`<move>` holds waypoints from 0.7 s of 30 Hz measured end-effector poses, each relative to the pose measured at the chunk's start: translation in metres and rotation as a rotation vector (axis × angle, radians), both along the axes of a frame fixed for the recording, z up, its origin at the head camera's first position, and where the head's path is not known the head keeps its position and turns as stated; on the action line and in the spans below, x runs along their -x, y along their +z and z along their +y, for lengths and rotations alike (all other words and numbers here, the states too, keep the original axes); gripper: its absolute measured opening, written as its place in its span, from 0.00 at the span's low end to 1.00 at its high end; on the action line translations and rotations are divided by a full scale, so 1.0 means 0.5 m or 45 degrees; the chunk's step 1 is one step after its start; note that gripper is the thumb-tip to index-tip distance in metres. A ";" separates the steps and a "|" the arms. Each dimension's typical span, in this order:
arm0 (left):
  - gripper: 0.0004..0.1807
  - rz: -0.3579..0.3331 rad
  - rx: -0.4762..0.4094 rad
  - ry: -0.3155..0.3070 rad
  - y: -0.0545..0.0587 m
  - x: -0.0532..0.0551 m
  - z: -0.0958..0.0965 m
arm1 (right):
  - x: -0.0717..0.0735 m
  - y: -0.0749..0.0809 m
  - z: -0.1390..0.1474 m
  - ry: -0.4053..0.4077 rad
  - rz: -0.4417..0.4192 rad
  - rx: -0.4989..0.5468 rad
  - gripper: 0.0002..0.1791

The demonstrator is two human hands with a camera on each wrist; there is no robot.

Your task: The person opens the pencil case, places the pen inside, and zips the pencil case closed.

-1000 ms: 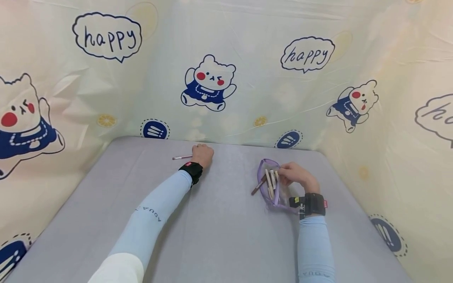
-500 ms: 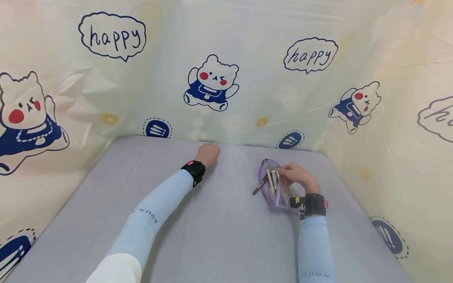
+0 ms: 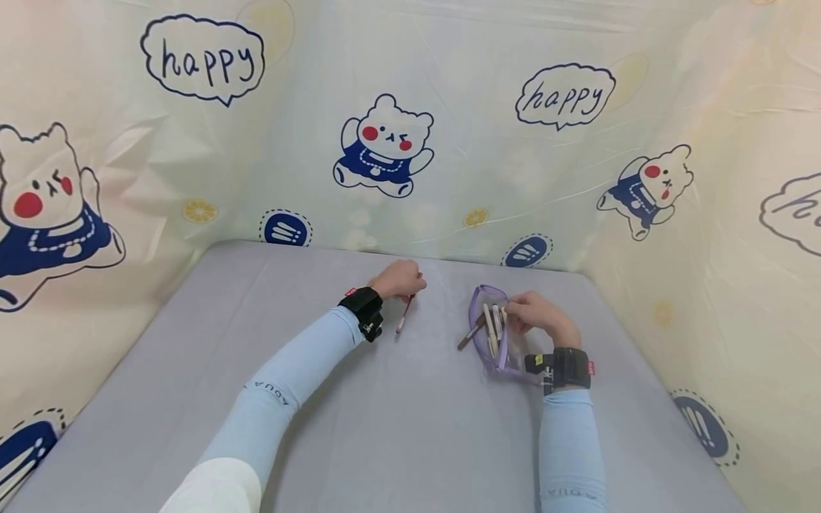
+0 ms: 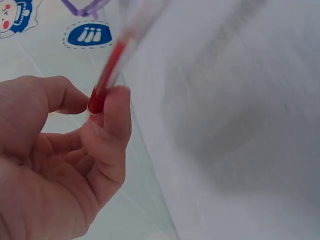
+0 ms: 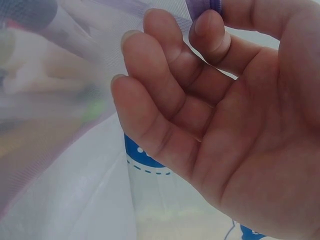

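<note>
My left hand (image 3: 398, 279) pinches a slim pen (image 3: 404, 315) with a clear barrel and red parts. In the left wrist view, the thumb and fingertips hold the pen's red end (image 4: 96, 102), and the rest of it is blurred. My right hand (image 3: 540, 315) grips the edge of a see-through mesh pencil pouch with purple trim (image 3: 502, 362). Close up in the right wrist view, thumb and index finger pinch its purple edging (image 5: 202, 6). Several light-coloured pens (image 3: 492, 331) lie in the opened pouch. A brown pen (image 3: 471, 335) sticks out past its left rim.
The table is covered by a grey cloth (image 3: 359, 442). Behind it and at both sides hangs a pale curtain (image 3: 462, 157) with bear and "happy" prints, meeting the table's far edge.
My left hand has moved right with the pen, bringing it nearer the pouch. The pen, lying to the hand's left and then hidden, now points down towards me. The right hand stays at the pouch.
</note>
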State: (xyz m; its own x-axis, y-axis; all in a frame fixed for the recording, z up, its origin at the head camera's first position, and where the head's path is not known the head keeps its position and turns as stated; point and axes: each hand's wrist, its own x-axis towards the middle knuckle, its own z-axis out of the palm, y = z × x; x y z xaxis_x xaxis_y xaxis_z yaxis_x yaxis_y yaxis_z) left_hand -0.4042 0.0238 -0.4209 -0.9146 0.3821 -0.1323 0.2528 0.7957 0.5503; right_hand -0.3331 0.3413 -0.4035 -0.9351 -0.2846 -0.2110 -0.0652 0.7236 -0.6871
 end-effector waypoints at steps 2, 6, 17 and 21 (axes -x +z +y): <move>0.13 -0.055 -0.035 0.012 0.006 -0.002 0.007 | -0.001 0.002 -0.001 0.004 0.003 -0.014 0.13; 0.14 -0.135 -0.128 0.034 0.011 -0.007 0.021 | 0.000 0.002 -0.001 0.006 0.004 -0.034 0.13; 0.15 -0.229 -0.433 0.020 0.002 -0.039 0.083 | -0.003 0.000 0.002 0.001 0.015 -0.041 0.14; 0.12 -0.269 -0.487 0.038 -0.001 -0.047 0.108 | -0.002 0.001 0.000 -0.001 0.005 -0.026 0.13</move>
State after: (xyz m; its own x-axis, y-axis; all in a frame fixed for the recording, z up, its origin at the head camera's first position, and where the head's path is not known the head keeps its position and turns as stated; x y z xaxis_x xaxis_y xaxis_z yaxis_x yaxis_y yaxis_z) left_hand -0.3806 0.0776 -0.4213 -0.8940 0.4137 -0.1720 0.0828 0.5299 0.8440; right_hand -0.3322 0.3414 -0.4030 -0.9362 -0.2795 -0.2132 -0.0673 0.7377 -0.6718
